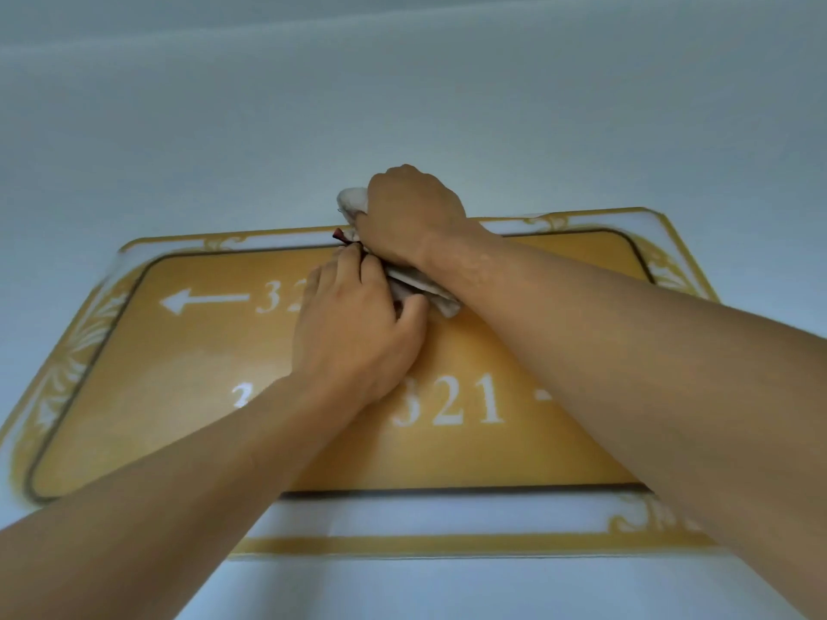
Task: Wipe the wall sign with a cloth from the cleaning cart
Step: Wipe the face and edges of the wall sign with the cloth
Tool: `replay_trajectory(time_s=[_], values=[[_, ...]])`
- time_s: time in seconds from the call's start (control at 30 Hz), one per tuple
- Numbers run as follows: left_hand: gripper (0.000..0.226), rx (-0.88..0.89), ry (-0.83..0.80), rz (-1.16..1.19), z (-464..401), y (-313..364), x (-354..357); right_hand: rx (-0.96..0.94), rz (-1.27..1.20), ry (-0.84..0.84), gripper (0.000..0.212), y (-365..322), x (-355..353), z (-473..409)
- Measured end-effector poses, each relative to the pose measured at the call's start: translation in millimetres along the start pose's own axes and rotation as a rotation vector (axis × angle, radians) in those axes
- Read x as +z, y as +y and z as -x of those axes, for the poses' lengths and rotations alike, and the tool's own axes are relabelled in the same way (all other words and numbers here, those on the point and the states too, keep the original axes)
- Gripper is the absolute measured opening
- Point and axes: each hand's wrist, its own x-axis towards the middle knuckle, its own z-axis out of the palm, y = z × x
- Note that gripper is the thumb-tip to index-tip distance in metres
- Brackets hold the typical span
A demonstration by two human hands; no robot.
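A gold wall sign (pixel 188 396) with white room numbers, a left arrow and an ornate pale border fills the middle of the view. My right hand (pixel 411 212) is at the sign's top edge, closed on a bunched white cloth (pixel 352 200) that sticks out to its left. The cloth also trails below that wrist, where my left hand (pixel 353 324) pinches the lower part of it against the sign face. A small dark red bit (pixel 338 235) shows between the two hands. Both forearms cover parts of the numbers.
A plain pale wall (pixel 402 82) surrounds the sign on all sides. The cleaning cart is out of view.
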Motion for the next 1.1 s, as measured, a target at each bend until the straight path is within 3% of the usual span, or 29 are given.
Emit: replay_trajectory(time_s=[0.27, 0.7, 1.1], values=[[0.053, 0.097, 0.003, -0.019, -12, 66, 21, 0.014, 0.006, 0.003, 0.015, 76, -28, 35], [0.076, 0.192, -0.115, 0.019, -15, 192, 61, 0.088, 0.127, 0.027, 0.018, 195, -73, 91], [0.074, 0.225, -0.139, 0.006, -3, 222, 80, 0.440, 0.063, 0.145, 0.032, 214, -84, 147]])
